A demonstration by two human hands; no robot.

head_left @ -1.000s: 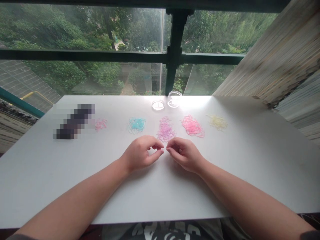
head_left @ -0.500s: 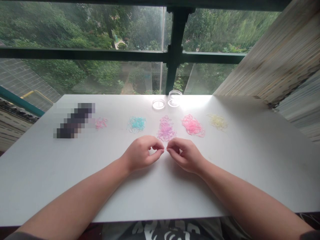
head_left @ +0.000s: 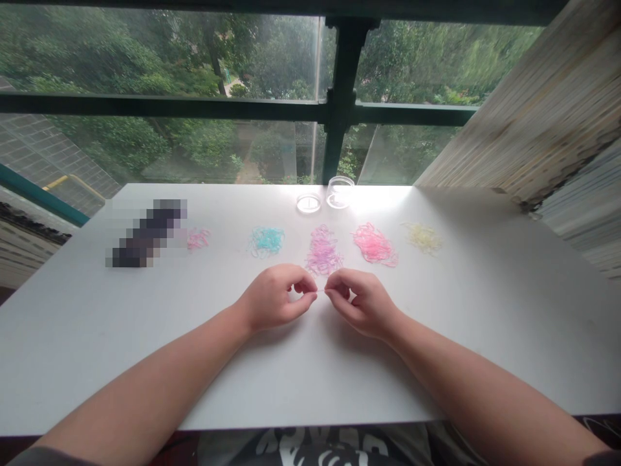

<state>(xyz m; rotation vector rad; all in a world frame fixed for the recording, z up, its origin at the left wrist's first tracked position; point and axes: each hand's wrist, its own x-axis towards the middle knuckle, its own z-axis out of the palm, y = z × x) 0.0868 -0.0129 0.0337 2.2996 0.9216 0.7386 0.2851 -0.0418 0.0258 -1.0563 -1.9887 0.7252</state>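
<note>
My left hand [head_left: 276,299] and my right hand [head_left: 358,299] rest on the white table [head_left: 97,336], fingertips almost meeting. Both pinch a thin pale rubber band [head_left: 321,292] stretched between thumb and forefinger. Just beyond the fingers lies a purple pile of small bands [head_left: 323,250]. Further piles sit in a row: small pink [head_left: 197,239], teal [head_left: 266,240], bright pink [head_left: 374,244], yellow [head_left: 424,237].
A clear round jar [head_left: 339,191] and its flat lid [head_left: 308,203] stand at the table's far edge by the window. A blurred dark object [head_left: 145,234] lies at the far left. A striped wall [head_left: 543,123] rises on the right.
My hands have drawn slightly apart, so the thin band now shows stretched between the fingertips. Everything else on the table is as before.
</note>
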